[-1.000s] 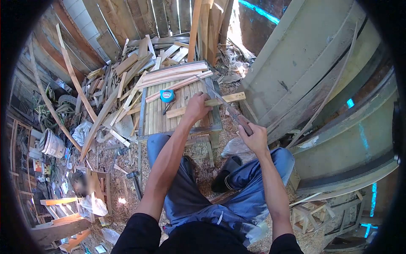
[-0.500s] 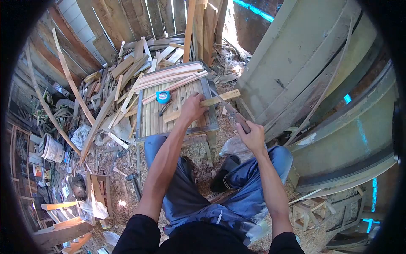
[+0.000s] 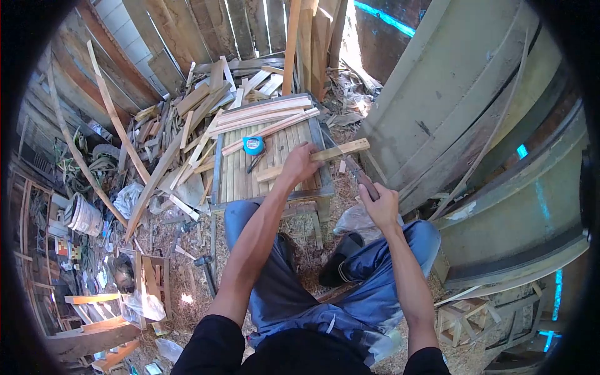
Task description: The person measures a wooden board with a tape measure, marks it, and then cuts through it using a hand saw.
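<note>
A low slatted table [image 3: 232,181] stands in front of my knees. My left hand [image 3: 300,164] presses a short wooden strip [image 3: 350,148] down on it, and the strip's right end sticks out past the table's edge. The fingers of my right hand [image 3: 379,203] are wrapped round the wooden handle of a saw [image 3: 351,165]; its blade meets the overhanging part of the strip. A blue tape measure [image 3: 253,145] lies left of my left hand, beside a small dark tool [image 3: 254,164]. Several long thin strips [image 3: 265,114] rest on the table's far part.
Scrap wood [image 3: 194,100] is heaped behind and left of the table. A hammer [image 3: 205,265] lies on the ground at left, near a white bucket [image 3: 84,215]. Large panels [image 3: 431,106] lean at right, above a small wooden frame [image 3: 465,320].
The whole view has shifted, so the scene appears slightly to the right. My right hand and the saw have moved slightly back toward me; my left hand keeps its hold on the strip.
</note>
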`<act>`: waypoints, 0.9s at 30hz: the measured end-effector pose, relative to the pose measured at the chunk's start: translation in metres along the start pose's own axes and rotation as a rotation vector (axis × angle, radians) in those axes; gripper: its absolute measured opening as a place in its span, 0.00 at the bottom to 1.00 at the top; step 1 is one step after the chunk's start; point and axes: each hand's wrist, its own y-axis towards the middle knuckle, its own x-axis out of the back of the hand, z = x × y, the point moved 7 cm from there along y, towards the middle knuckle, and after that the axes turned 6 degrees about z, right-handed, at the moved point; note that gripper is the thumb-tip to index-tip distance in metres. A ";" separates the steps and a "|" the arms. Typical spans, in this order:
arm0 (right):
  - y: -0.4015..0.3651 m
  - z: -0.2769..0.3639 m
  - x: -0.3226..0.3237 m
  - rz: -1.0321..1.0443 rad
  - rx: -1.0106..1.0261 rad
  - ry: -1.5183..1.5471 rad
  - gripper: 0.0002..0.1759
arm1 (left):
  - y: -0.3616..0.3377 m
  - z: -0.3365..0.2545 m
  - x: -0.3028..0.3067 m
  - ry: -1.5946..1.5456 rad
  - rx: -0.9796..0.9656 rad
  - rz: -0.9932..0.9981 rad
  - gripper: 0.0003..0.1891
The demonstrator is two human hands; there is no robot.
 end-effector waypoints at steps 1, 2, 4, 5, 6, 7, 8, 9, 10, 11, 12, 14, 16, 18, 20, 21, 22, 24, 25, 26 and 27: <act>0.000 -0.001 0.000 -0.004 -0.004 -0.011 0.21 | 0.001 -0.001 -0.001 -0.007 -0.003 0.014 0.18; 0.000 -0.002 0.000 -0.005 -0.004 -0.011 0.21 | 0.001 -0.002 -0.001 -0.008 -0.004 0.013 0.18; 0.000 -0.002 -0.002 -0.028 0.032 0.023 0.19 | 0.001 0.000 -0.002 -0.017 0.027 0.014 0.19; 0.000 -0.003 -0.003 -0.027 0.031 0.023 0.19 | 0.001 0.001 -0.002 -0.018 0.029 0.014 0.19; 0.000 -0.003 -0.004 -0.032 0.024 0.011 0.19 | 0.002 0.001 -0.002 -0.019 0.013 0.001 0.19; 0.000 -0.003 -0.004 -0.038 0.018 -0.002 0.19 | 0.002 0.001 -0.002 -0.020 -0.004 -0.013 0.19; 0.000 -0.002 -0.003 -0.037 0.017 -0.003 0.19 | 0.002 0.001 -0.003 -0.021 -0.004 -0.012 0.19; 0.000 -0.002 -0.003 -0.016 -0.017 -0.014 0.20 | 0.002 0.003 -0.003 -0.041 -0.008 -0.019 0.19; 0.000 -0.002 -0.003 0.005 -0.050 -0.025 0.20 | 0.002 0.004 -0.003 -0.061 -0.013 -0.027 0.19; 0.001 -0.002 -0.003 0.006 -0.047 -0.025 0.20 | 0.003 0.005 -0.004 -0.061 -0.012 -0.030 0.19; 0.000 -0.001 -0.003 -0.005 -0.025 0.019 0.19 | 0.003 0.005 -0.004 -0.079 -0.012 -0.027 0.18; 0.000 -0.001 -0.004 -0.013 -0.001 0.062 0.19 | 0.003 0.007 -0.005 -0.097 -0.009 -0.026 0.18; 0.000 -0.002 -0.004 -0.031 0.013 0.055 0.19 | 0.001 0.005 -0.004 -0.092 -0.016 -0.043 0.18; 0.000 -0.002 -0.004 -0.024 0.006 0.047 0.19 | 0.001 0.004 -0.004 -0.108 -0.021 -0.044 0.18; 0.001 -0.002 -0.004 -0.018 0.000 0.041 0.19 | 0.001 0.005 -0.003 -0.122 -0.027 -0.045 0.18; 0.001 -0.001 -0.004 -0.021 0.003 0.025 0.19 | 0.001 0.004 -0.003 -0.113 -0.033 -0.042 0.17; 0.001 -0.001 -0.004 -0.024 0.007 0.009 0.19 | 0.001 0.003 -0.003 -0.103 -0.039 -0.040 0.17; 0.001 0.000 -0.003 -0.019 0.001 0.020 0.20 | 0.002 0.003 -0.004 -0.101 -0.042 -0.038 0.17; 0.001 0.000 -0.003 -0.014 -0.004 0.032 0.20 | 0.002 0.003 -0.004 -0.097 -0.045 -0.037 0.17; 0.001 0.000 -0.004 -0.014 -0.005 0.032 0.20 | 0.002 0.004 -0.004 -0.097 -0.045 -0.037 0.17; 0.002 -0.001 -0.005 -0.017 -0.003 0.044 0.20 | 0.002 0.004 -0.004 -0.090 -0.038 -0.039 0.18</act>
